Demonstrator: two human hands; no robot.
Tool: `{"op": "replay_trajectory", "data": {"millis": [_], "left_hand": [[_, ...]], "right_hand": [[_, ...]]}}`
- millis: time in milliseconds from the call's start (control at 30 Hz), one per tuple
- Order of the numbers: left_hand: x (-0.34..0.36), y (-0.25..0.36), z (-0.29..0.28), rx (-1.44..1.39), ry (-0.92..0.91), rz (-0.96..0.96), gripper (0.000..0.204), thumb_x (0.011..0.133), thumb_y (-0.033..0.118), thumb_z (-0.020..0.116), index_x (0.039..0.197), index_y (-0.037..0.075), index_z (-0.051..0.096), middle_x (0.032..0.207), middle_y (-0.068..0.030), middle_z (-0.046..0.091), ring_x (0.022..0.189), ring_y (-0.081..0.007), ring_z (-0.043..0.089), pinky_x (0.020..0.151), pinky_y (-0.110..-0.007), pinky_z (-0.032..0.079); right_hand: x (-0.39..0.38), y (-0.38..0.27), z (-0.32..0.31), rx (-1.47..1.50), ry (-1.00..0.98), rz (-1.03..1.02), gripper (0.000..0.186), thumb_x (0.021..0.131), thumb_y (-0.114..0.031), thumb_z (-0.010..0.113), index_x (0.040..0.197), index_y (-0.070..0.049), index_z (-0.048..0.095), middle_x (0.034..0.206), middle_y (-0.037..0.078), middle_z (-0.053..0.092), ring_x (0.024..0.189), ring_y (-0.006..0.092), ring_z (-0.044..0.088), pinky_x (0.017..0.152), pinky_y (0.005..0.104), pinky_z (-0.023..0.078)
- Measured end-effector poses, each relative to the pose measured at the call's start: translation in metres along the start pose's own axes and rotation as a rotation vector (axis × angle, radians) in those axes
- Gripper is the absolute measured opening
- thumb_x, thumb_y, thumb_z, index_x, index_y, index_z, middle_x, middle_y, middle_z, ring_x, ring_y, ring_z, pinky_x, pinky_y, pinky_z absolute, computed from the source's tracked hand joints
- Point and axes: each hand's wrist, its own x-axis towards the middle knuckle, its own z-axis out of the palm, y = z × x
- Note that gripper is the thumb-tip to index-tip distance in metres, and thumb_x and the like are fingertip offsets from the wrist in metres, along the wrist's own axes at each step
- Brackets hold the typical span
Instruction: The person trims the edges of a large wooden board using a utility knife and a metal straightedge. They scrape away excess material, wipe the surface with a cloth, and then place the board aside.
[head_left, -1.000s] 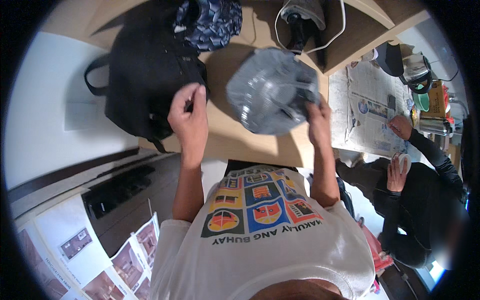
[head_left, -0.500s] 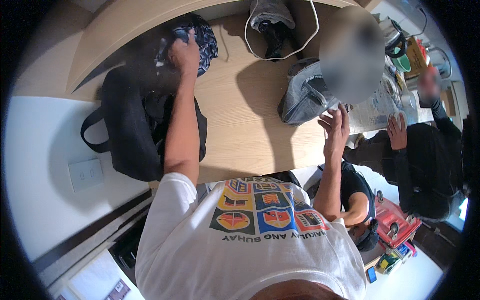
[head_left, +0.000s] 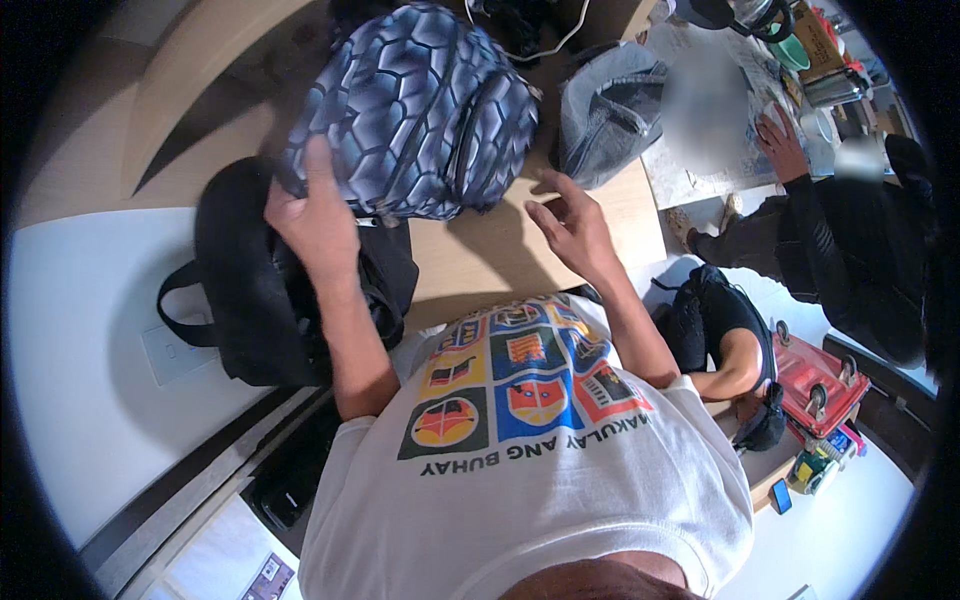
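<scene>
My left hand (head_left: 315, 225) grips the lower left side of a backpack (head_left: 405, 115) with a grey, blue and black hexagon pattern. Its thumb lies on the front and the fingers are hidden. The backpack is tilted over the wooden desk, zips toward the right. My right hand (head_left: 572, 228), fingers apart and bent, holds nothing and hovers between the backpack and a faded grey-blue denim item (head_left: 610, 115), perhaps a hat or pouch. Beside my left forearm a black bag (head_left: 255, 290) with a loop handle slumps at the desk's left end.
A white cable (head_left: 560, 45) curves behind the backpack. To the right, a person in dark clothes (head_left: 850, 260) rests a hand (head_left: 783, 145) on a paper-covered table. Another person (head_left: 725, 330) is low at my right, near a red plastic bin (head_left: 815, 385). A white wall (head_left: 90, 300) bounds the left.
My left hand has brought the patterned backpack from the far left of the desk nearer and to the right. My right hand has moved left, away from the denim item.
</scene>
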Motion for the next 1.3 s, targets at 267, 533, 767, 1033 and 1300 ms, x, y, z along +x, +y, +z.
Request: {"op": "replay_trajectory", "data": {"millis": [267, 533, 767, 1033, 1300], "left_hand": [[-0.020, -0.012, -0.022, 0.242, -0.003, 0.050, 0.025, 0.093, 0.016, 0.074, 0.108, -0.004, 0.071, 0.104, -0.0080, 0.074, 0.094, -0.0150, 0.066, 0.088, -0.030, 0.050], [-0.062, 0.047, -0.016, 0.280, -0.020, 0.822, 0.048, 0.088, 0.006, 0.076, 0.126, -0.009, 0.051, 0.133, -0.0255, 0.050, 0.116, -0.0367, 0.060, 0.101, -0.045, 0.052], [-0.059, 0.032, 0.091, 0.124, -0.708, 0.566, 0.015, 0.089, 0.013, 0.072, 0.100, 0.002, 0.071, 0.102, -0.0125, 0.070, 0.094, -0.0298, 0.070, 0.080, -0.040, 0.056], [-0.026, -0.002, 0.139, 0.656, -1.157, 0.814, 0.022, 0.088, 0.026, 0.070, 0.099, 0.009, 0.079, 0.104, -0.0090, 0.066, 0.108, -0.0304, 0.058, 0.096, -0.040, 0.047], [0.001, -0.024, 0.150, 0.431, -1.249, 0.702, 0.022, 0.090, 0.024, 0.068, 0.098, 0.007, 0.079, 0.097, -0.0125, 0.063, 0.104, -0.0312, 0.060, 0.096, -0.041, 0.047]], "right_hand": [[-0.007, -0.004, 0.011, -0.137, -0.011, 0.131, 0.034, 0.093, -0.020, 0.073, 0.114, 0.005, 0.062, 0.091, 0.019, 0.070, 0.074, 0.0242, 0.068, 0.070, 0.0350, 0.053], [0.013, -0.008, 0.005, -0.137, 0.176, 0.075, 0.045, 0.097, -0.014, 0.068, 0.138, 0.001, 0.054, 0.091, 0.013, 0.071, 0.079, 0.0144, 0.068, 0.069, 0.0301, 0.053], [0.023, -0.012, -0.003, -0.148, 0.186, 0.074, 0.017, 0.095, -0.008, 0.064, 0.107, 0.002, 0.068, 0.091, 0.025, 0.070, 0.075, 0.0414, 0.069, 0.065, 0.0418, 0.053], [0.016, -0.001, -0.015, -0.426, 0.287, -0.224, 0.008, 0.088, -0.007, 0.069, 0.093, -0.001, 0.068, 0.085, 0.018, 0.068, 0.073, 0.0361, 0.068, 0.065, 0.0421, 0.053], [0.021, 0.010, -0.010, -0.511, 0.305, -0.300, 0.009, 0.090, -0.006, 0.069, 0.096, -0.005, 0.062, 0.085, 0.015, 0.063, 0.070, 0.0361, 0.065, 0.059, 0.0433, 0.052]]}}
